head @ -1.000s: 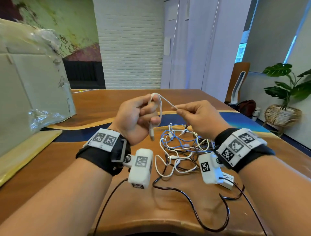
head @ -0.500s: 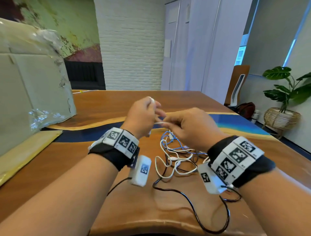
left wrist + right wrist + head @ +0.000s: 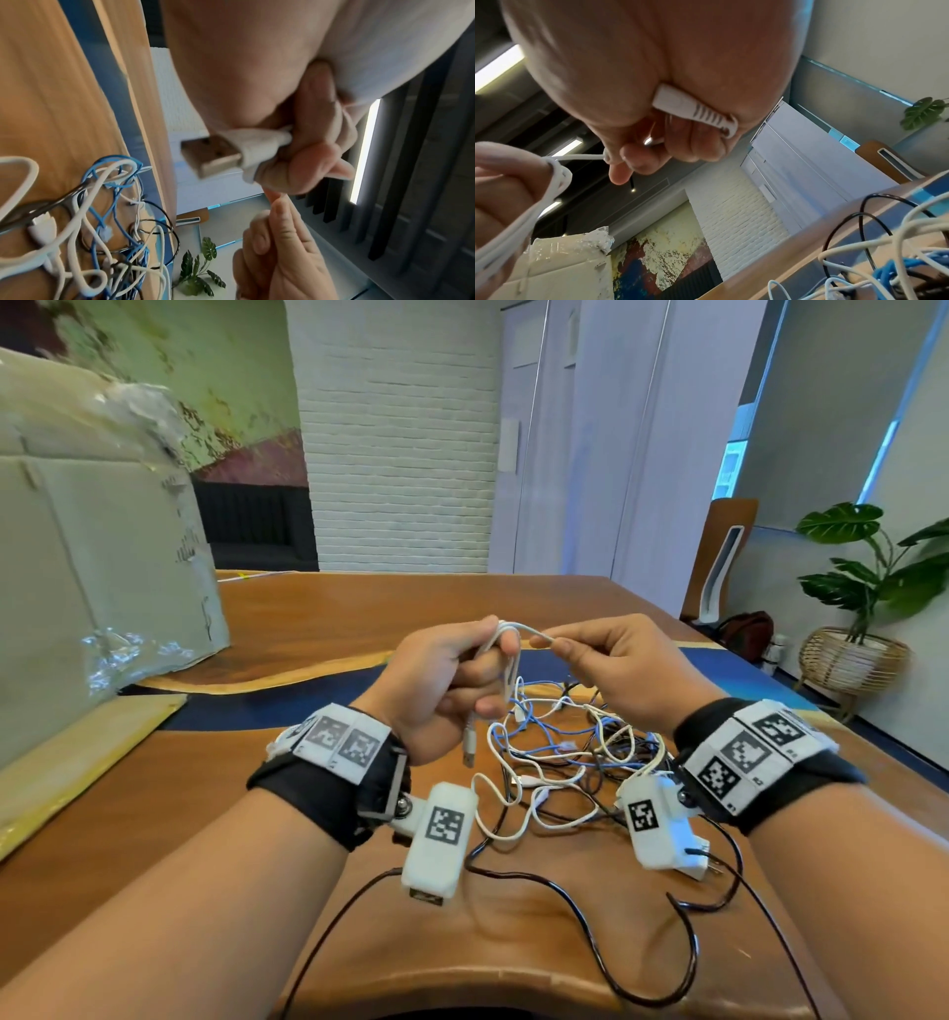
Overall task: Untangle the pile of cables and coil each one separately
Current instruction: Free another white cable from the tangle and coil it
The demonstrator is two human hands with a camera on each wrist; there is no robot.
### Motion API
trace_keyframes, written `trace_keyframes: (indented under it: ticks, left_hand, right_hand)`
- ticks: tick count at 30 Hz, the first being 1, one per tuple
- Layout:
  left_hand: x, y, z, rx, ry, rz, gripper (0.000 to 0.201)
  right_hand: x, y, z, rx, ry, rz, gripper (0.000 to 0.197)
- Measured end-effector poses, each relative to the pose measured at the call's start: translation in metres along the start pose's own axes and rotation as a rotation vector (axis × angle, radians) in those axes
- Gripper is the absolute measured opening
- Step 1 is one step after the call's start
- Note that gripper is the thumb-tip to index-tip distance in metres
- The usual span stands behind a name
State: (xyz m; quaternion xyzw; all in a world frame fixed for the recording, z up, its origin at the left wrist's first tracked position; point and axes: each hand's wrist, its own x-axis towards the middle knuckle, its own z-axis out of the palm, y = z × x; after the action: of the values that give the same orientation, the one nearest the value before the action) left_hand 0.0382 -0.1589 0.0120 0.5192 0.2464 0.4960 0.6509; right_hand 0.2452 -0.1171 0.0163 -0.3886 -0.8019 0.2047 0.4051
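Observation:
My left hand (image 3: pixel 452 680) holds a white USB cable (image 3: pixel 506 654) above the table, with loops wound round its fingers. The cable's metal USB plug (image 3: pixel 213 156) sticks out below the curled fingers (image 3: pixel 308 162). My right hand (image 3: pixel 611 660) pinches the same white cable (image 3: pixel 577 156) close to the left hand, and a white ribbed connector (image 3: pixel 693 108) lies tucked in its palm. Below both hands the tangled pile (image 3: pixel 560 752) of white, blue and black cables lies on the wooden table (image 3: pixel 359 618).
A large cardboard box (image 3: pixel 97 567) stands on the table at the left. A black cable (image 3: pixel 590 916) loops along the table's near edge. A chair (image 3: pixel 719 567) and a potted plant (image 3: pixel 862 588) stand beyond the table at the right.
The hands came together half a second ago and have drawn apart again, with the white cable laid in another turn round my left fingers. My left wrist has turned back.

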Motion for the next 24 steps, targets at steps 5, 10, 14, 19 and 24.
trace_keyframes:
  ticks: [5, 10, 14, 19, 24]
  left_hand:
    - [-0.003, 0.002, 0.0, -0.131, -0.011, -0.055, 0.035]
    - [0.004, 0.001, 0.006, -0.184, 0.052, -0.021, 0.036]
    - [0.008, -0.004, -0.002, -0.282, 0.165, 0.041, 0.037]
    - [0.012, -0.008, 0.002, -0.218, 0.184, 0.033, 0.038]
    - [0.012, -0.004, 0.0, -0.086, 0.192, 0.041, 0.039]
  right_hand:
    - [-0.001, 0.005, 0.007, -0.006, -0.04, 0.022, 0.03]
    - [-0.01, 0.005, 0.021, -0.211, -0.22, 0.114, 0.028]
    - [-0.01, 0.003, 0.004, -0.266, -0.359, 0.249, 0.027]
    - [-0.011, 0.001, 0.008, -0.714, -0.39, 0.161, 0.022]
    - [-0.011, -0.011, 0.019, -0.828, -0.104, 0.044, 0.032]
